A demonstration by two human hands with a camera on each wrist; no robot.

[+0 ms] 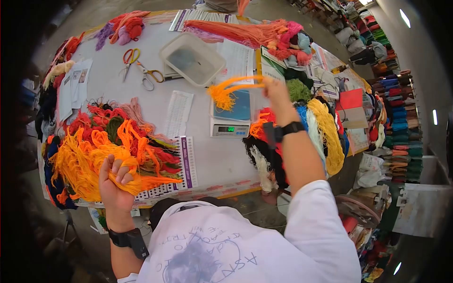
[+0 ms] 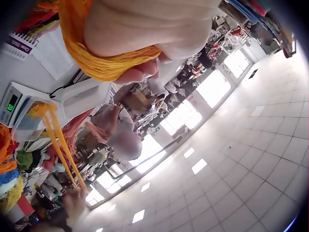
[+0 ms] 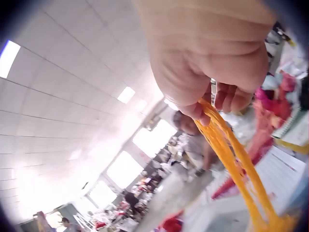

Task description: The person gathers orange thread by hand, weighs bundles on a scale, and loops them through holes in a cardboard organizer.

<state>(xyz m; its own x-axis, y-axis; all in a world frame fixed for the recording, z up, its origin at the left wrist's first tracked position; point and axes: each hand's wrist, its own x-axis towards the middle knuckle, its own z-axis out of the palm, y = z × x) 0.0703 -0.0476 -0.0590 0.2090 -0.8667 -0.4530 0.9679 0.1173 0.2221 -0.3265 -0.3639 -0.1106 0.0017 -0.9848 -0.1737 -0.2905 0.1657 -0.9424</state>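
Note:
My left hand point(image 1: 117, 185) curls its fingers round a thick bundle of orange yarn point(image 1: 78, 162) at the left of the table; the left wrist view shows the strands looped around the palm. Raised above the right side, my right hand point(image 1: 277, 96) pinches one end of a thin orange skein point(image 3: 231, 154). The skein's bunched other end point(image 1: 222, 97) hangs over a blue-topped tray on the digital scale point(image 1: 230, 130), whose display glows green. Whether that end touches the tray, I cannot tell.
A translucent container point(image 1: 212, 61) stands behind the scale. Two pairs of scissors point(image 1: 130, 57) lie left of it, near printed sheets point(image 1: 179, 111). Multicoloured yarn piles point(image 1: 325, 137) line the right edge, and coral skeins point(image 1: 231, 29) lie at the back.

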